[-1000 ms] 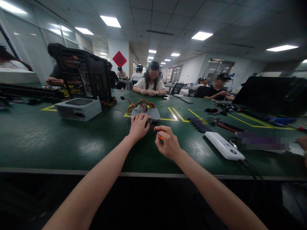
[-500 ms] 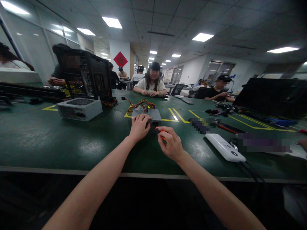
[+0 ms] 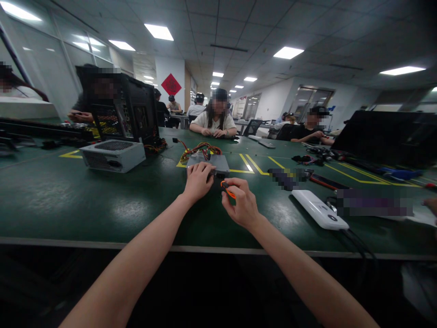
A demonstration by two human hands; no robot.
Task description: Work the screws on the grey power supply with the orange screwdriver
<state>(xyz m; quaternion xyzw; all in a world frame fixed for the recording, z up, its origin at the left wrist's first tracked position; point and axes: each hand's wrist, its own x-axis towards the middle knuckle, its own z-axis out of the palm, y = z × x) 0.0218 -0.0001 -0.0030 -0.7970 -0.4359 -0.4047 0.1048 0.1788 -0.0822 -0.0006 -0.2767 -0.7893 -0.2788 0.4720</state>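
Note:
A grey metal power supply point(image 3: 221, 162) lies on the green table in front of me, a bundle of coloured wires point(image 3: 204, 147) behind it. My left hand point(image 3: 198, 178) grips its near left part, fingers bent over the top. Just right of the near side, my right hand point(image 3: 243, 202) pinches an orange-and-black screwdriver point(image 3: 228, 188) between thumb and fingers. Only the screwdriver's handle shows; I cannot make out a shaft. The handle sits close to the power supply's near face, and whether it touches is unclear.
A second power supply point(image 3: 114, 157) stands at left, before an open black computer case point(image 3: 139, 107). To the right lie a white device point(image 3: 319, 209) with cables, tools and a dark monitor point(image 3: 392, 141). A person point(image 3: 214, 120) sits across the table point(image 3: 153, 223); others sit farther off.
My right hand has shifted slightly left, and the screwdriver handle has turned a little in its fingers. My left hand and the power supply stay in place.

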